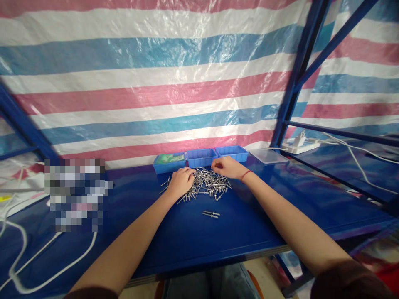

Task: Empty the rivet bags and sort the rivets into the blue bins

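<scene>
A heap of silver blind rivets (pixel 212 182) with long thin pins lies on the blue table. My left hand (pixel 181 181) rests at the heap's left side, its fingers bent and held together; whatever is between the fingertips is hidden. At the heap's back right, my right hand (pixel 230 167) has its thumb and fingers closed in a pinch, just in front of the bins. Anything in that pinch is too small to make out. Two loose rivets (pixel 211 214) lie apart from the heap, nearer the front edge.
Three blue bins stand behind the heap: a left bin (pixel 170 167) with a green packet (pixel 170 158), a middle bin (pixel 202 158) and a right bin (pixel 237 154). Right of them are a clear lid (pixel 268 156) and a power strip (pixel 301 145). White cables (pixel 23 249) cross the table's left side.
</scene>
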A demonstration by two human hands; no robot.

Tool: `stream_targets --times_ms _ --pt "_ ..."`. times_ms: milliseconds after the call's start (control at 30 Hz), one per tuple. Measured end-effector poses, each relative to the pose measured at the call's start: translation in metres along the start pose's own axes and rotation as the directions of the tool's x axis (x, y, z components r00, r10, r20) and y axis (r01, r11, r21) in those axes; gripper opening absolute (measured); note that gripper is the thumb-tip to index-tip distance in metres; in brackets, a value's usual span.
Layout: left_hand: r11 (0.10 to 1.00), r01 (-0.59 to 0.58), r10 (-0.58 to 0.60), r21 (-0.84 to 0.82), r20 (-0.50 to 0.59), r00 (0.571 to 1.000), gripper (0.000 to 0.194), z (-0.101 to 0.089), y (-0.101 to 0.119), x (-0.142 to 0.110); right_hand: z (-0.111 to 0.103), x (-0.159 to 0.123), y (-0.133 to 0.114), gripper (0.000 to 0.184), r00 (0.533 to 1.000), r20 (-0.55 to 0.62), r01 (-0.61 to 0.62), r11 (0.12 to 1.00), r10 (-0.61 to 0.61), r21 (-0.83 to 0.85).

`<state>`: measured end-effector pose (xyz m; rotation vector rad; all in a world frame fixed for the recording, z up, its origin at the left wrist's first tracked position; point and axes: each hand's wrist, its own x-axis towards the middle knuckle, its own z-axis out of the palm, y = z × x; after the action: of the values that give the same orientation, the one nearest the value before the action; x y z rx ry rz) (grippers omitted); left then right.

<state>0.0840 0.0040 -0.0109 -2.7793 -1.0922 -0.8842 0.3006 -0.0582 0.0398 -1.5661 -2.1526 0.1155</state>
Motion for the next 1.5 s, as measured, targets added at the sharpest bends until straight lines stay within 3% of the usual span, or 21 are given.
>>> stream_targets --times_ms 300,800,867,1000,1067,1133,1233,1500 --pt "0.999 0.035 -0.034 -0.003 0.048 0.998 0.027 -0.003 0.006 -0.003 0.014 0.000 0.004 0.020 0.984 0.177 0.037 0.992 -0.015 -0.122" --pt "1.000 0.025 -0.026 0.013 0.055 0.998 0.027 -0.002 0.006 -0.005 0.024 0.001 -0.010 0.014 0.973 0.106 -0.165 0.942 0.204 -0.292" --pt "1.000 0.013 -0.013 -0.002 0.009 1.000 0.026 -0.004 0.006 -0.005 0.018 -0.001 -0.012 0.012 0.975 0.077 -0.175 0.937 0.206 -0.301" --pt "0.992 -0.013 -0.014 -0.126 -0.204 0.979 0.023 -0.009 0.010 -0.002 0.002 -0.004 -0.015 0.017 0.981 -0.052 -0.193 0.931 0.186 -0.310" --pt "0.973 -0.038 -0.028 -0.228 -0.282 0.959 0.021 -0.011 0.015 -0.001 -0.001 -0.003 -0.018 0.019 0.984 -0.118 -0.155 0.964 0.132 -0.216" --pt "0.947 -0.065 -0.042 -0.316 -0.319 0.947 0.021 -0.013 0.020 0.000 0.003 -0.002 -0.022 0.016 0.987 -0.147 -0.065 0.998 0.062 -0.019" --pt "0.917 -0.090 -0.045 -0.387 -0.326 0.944 0.017 -0.014 0.027 0.000 0.017 0.001 -0.030 0.014 0.990 -0.138 0.060 0.965 -0.025 0.257" --pt "0.898 0.001 -0.152 -0.440 -0.307 0.939 0.013 -0.020 0.032 -0.001 0.031 0.002 -0.034 0.018 0.964 -0.267 0.114 0.917 -0.008 0.383"
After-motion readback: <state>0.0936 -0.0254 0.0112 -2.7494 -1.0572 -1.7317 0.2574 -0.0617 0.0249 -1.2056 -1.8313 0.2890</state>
